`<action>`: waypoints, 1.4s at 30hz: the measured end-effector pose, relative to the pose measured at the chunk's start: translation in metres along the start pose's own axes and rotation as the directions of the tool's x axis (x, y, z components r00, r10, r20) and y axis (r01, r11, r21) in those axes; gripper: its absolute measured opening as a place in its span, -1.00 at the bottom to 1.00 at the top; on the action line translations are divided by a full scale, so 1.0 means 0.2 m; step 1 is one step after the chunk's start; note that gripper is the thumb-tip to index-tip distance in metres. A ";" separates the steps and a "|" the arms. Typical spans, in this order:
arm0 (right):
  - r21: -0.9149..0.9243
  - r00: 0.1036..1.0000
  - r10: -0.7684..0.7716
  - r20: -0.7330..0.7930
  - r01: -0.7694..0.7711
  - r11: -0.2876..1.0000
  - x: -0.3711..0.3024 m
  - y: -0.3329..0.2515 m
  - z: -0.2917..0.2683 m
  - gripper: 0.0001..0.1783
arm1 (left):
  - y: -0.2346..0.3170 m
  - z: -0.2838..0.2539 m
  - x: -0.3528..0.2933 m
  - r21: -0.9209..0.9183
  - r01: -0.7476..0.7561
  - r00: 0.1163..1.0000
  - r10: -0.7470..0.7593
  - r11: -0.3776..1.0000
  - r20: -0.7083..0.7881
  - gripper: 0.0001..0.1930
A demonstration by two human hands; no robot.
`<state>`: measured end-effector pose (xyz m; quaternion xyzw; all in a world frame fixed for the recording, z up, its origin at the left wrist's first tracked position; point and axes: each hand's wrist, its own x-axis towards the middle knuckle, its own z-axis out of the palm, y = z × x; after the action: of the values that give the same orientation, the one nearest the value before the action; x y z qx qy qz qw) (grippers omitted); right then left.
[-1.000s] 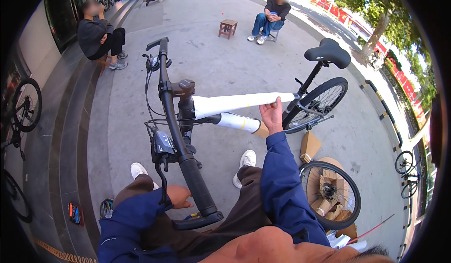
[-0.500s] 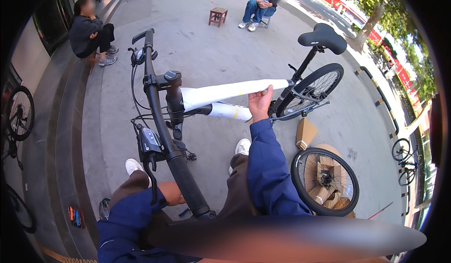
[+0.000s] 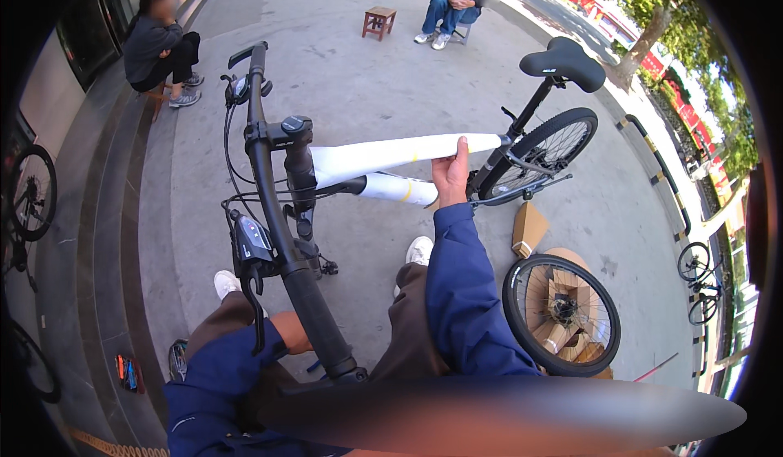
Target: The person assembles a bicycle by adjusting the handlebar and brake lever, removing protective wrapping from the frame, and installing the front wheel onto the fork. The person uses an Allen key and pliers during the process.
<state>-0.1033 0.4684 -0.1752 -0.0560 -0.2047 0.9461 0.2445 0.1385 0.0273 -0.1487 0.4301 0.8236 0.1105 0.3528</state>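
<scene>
A black bicycle handlebar (image 3: 270, 188) runs lengthwise in front of me, with brake levers and cables. Behind it stretches the bicycle frame, its top tube (image 3: 383, 156) wrapped in white padding. My right hand (image 3: 451, 175) grips this tube near the seat end, thumb up on the near side and the other fingers out of sight beneath. My left hand (image 3: 292, 332) is low beside the near handlebar grip (image 3: 320, 322), which hides its fingers. Farther back are the black saddle (image 3: 563, 64) and the mounted rear wheel (image 3: 545, 155). The fork (image 3: 307, 249) points down below the head tube.
A loose wheel (image 3: 563, 314) lies on cardboard at the right, near a folded cardboard piece (image 3: 530, 228). Two people sit farther off, near a small wooden stool (image 3: 378, 22). Steps (image 3: 106, 237) line the left, with tools (image 3: 129, 373) on them.
The near end of the handlebar has shifted slightly left. My right hand keeps its place on the white-wrapped tube, its thumb now more upright. My left hand has risen slightly.
</scene>
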 end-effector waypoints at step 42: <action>-0.008 0.989 0.141 0.051 -0.141 0.990 0.02 -0.04 -0.04 -0.56 | 0.01 0.00 -0.04 0.024 0.128 0.991 -0.128 0.992 0.041 -0.58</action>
<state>-0.1020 0.4794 -0.1785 -0.0464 -0.2083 0.9618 0.1714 0.1426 0.0220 -0.1453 0.3823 0.8430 0.0699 0.3719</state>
